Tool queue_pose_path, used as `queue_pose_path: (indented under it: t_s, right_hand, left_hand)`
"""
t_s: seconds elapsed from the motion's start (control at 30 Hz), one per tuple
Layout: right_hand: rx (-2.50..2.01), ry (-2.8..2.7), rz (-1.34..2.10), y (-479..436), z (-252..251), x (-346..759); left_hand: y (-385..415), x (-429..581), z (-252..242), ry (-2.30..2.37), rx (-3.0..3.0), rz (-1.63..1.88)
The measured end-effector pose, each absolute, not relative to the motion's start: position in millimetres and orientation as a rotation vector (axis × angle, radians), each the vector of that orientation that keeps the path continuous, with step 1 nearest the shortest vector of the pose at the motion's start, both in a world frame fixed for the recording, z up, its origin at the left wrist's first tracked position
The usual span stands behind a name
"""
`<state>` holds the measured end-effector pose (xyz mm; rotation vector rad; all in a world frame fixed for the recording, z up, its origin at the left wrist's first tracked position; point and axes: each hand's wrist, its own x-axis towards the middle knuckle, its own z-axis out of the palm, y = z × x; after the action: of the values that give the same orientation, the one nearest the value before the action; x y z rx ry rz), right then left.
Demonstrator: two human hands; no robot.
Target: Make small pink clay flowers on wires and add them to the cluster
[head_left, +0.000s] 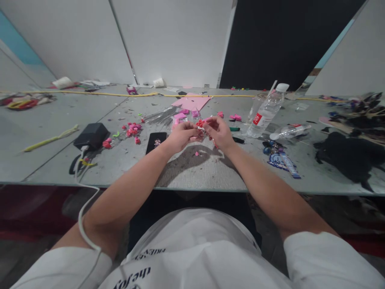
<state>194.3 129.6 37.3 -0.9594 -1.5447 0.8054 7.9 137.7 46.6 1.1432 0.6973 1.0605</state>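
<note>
The grey table (45, 160) spreads wide in front of me, its far corners blurred and its ends cut off by the frame. On my right lies a black heap (349, 154) that I cannot make out; beyond it is a tangle of dark bits, too smeared to name. A clear water bottle (266, 112) with a red label lies tilted just right of my hands, and a second clear bottle (288, 131) lies flat near it. On my left sits a black box (92, 135) with a white cable running off the table edge. A dark phone (156, 142) lies flat just beside my left wrist. A pink sheet (192, 102) lies farther back.

My left hand (180, 136) and right hand (219, 132) meet above the table, fingertips pinched together on a small red piece (200, 123). My fingers hide most of it, so its shape is unclear. Small pink and red pieces (132, 129) lie scattered to the left.
</note>
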Motion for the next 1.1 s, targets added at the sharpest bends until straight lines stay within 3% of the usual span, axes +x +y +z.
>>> queue_pose_path:
  t_s: [0.2,0.6,0.87,1.1]
  right_hand:
    - [-0.924,-1.692,0.552,124,38,194]
    - [-0.918,-1.668,0.672,131,35,199]
    - [-1.044,-1.638,0.612,138,30,200]
    - [-1.157,-1.794,0.581,132,29,193]
  left_hand:
    - [137,10,45,0.690,1.143,1.071]
    - [135,1,56,0.864,1.247,1.154]
    - [154,-72,85,1.302,1.477,1.345]
    - [181,-144,79,1.888,1.710,1.001]
